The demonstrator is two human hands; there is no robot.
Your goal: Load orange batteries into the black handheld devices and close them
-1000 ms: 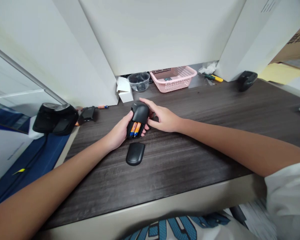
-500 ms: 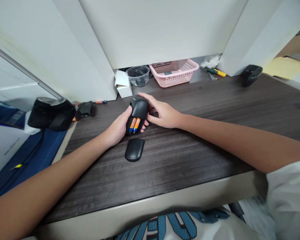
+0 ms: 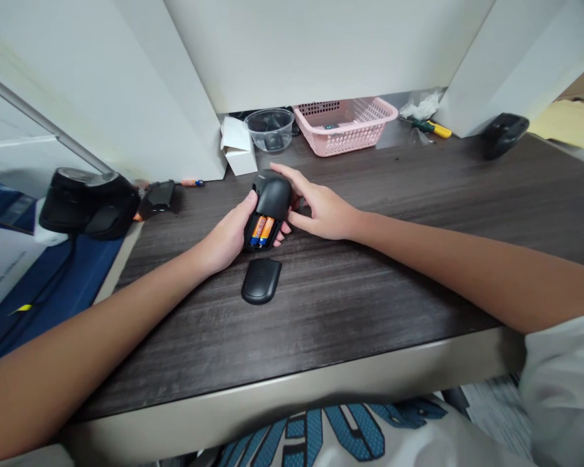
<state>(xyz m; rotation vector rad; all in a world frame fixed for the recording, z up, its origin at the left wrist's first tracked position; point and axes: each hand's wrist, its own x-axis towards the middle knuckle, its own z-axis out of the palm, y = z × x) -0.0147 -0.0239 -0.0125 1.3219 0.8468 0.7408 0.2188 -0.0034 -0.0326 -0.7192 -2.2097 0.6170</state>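
A black computer mouse [image 3: 275, 192] is held tilted above the desk, its battery bay uncovered. Two orange-and-blue AA batteries [image 3: 262, 230] lie side by side in the bay. My left hand [image 3: 228, 235] is closed around the mouse, thumb along its left side and fingertips showing past the right side. My right hand [image 3: 324, 209] grips the mouse's right edge, with the index finger at its top end and the thumb low on the side. Just below, nearer to me, the black battery cover [image 3: 261, 281] lies on the desk.
Along the back panel are a white box [image 3: 239, 152], a clear plastic bowl [image 3: 271, 133], a pink basket [image 3: 353, 139] and a yellow-handled tool [image 3: 438, 129]. Another black mouse [image 3: 506, 134] leans at the right. A loose battery [image 3: 191, 183] and black devices [image 3: 90, 201] sit left.
The camera view has shifted slightly, so the desk things appear a little higher. Both hands keep the same hold on the mouse.
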